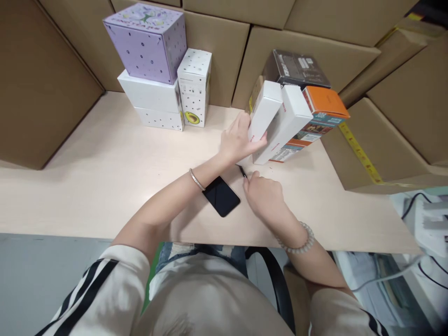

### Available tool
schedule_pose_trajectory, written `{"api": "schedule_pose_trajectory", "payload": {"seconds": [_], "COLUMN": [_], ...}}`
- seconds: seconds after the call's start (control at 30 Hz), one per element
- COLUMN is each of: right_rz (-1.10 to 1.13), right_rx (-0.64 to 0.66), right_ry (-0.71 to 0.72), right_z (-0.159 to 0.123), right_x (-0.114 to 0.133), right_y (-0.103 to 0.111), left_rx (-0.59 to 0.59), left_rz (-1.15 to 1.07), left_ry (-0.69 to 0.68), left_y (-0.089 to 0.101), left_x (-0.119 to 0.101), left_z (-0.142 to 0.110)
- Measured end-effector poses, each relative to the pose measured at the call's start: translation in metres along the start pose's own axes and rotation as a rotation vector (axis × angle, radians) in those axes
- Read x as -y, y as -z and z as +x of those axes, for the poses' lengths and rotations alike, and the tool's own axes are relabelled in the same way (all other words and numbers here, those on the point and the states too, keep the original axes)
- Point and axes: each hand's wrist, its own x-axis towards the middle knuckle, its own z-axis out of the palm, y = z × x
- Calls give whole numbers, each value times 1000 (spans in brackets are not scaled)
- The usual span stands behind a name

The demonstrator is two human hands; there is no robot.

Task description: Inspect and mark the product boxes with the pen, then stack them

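My left hand (pixel 238 139) is closed on a narrow white box (pixel 266 105), its thumb across the front and its other fingers at the box's left side. The box leans slightly, close beside a second tall white box (pixel 292 116). Below it, my right hand (pixel 264 192) is closed on a thin black pen-like object (pixel 242 171), whose tip points up and left towards the narrow box's base. Most of that object is hidden in my fingers. A black smartphone (pixel 224 199) lies on the table (pixel 147 163) between my forearms, partly under my left wrist.
At the back right stand an orange and blue box (pixel 324 109) and a dark box (pixel 297 67). A purple box (pixel 147 46) rests on a white box (pixel 154 102) at the back left, beside an avocado-print box (pixel 196 88). Cardboard cartons (pixel 224 56) wall the table's back and sides.
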Motion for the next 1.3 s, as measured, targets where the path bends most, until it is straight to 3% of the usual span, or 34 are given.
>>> {"api": "schedule_pose_trajectory", "payload": {"seconds": [0.13, 0.4, 0.6, 0.67, 0.83, 0.9, 1.07, 1.2, 1.3], "right_rz": [-26, -30, -34, -24, -18, -19, 2, 15, 23], "right_rx": [43, 45, 28, 1, -39, -43, -64, -59, -48], "right_ry": [72, 142, 125, 129, 133, 124, 109, 93, 94], "right_z": [0, -1, 5, 9, 18, 21, 25, 25, 25], "right_x": [1, 2, 5, 5, 9, 10, 13, 14, 14], "right_y": [0, 5, 0, -3, -10, -12, -16, -15, -12], "left_rx": [65, 364, 448, 407, -7, -81, 0, 3, -101], "left_rz": [-70, -256, -242, -189, 46, 123, 234, 243, 119], "left_ry": [18, 8, -39, -81, -16, 41, 178, 311, 260], "left_y": [2, 16, 19, 26, 56, 71, 93, 86, 75], "left_x": [1, 3, 12, 21, 63, 78, 87, 90, 99], "left_z": [-2, -10, -10, -12, -6, 8, 54, 70, 69]}}
